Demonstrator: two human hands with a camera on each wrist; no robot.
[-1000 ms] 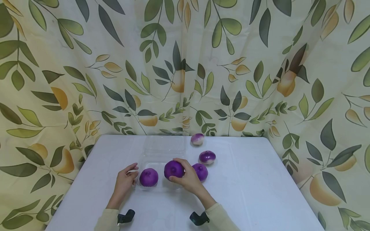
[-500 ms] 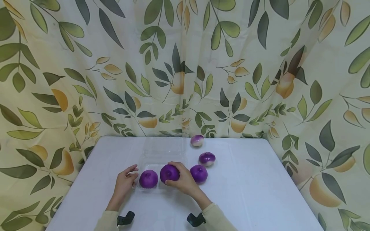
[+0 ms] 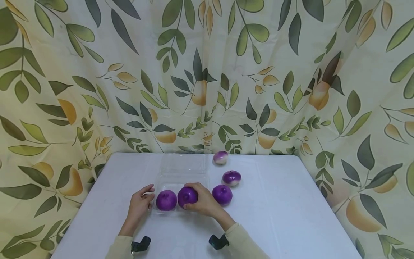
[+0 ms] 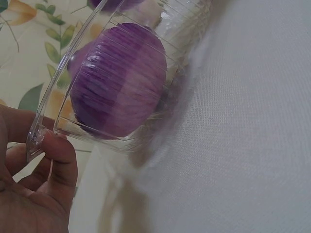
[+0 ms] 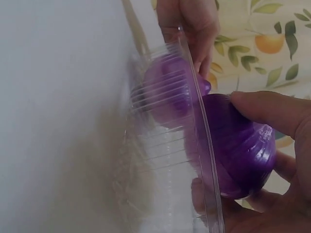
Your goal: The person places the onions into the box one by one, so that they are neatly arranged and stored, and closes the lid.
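In the head view my right hand (image 3: 206, 203) holds a purple onion (image 3: 187, 196) from its right side, low over the clear plastic clamshell box (image 5: 211, 155). The right wrist view has this onion partly behind the box wall, with the thumb on top and fingers underneath. A second purple onion (image 3: 166, 200) sits in the left part of the box. My left hand (image 3: 138, 204) pinches the box's left rim between thumb and fingers, as the left wrist view makes plain. The box's lid (image 3: 183, 164) lies folded back, away from me.
Right of the box lies another purple onion (image 3: 222, 194). Behind it are two purple-and-white onions, a glossy one (image 3: 231, 177) and a paler one (image 3: 220, 157) near the far edge. A leaf-patterned curtain (image 3: 226, 72) hangs behind the white table (image 3: 275, 201).
My right hand has carried its onion left and lowered it beside the onion in the box. The left hand keeps its place at the box's rim.
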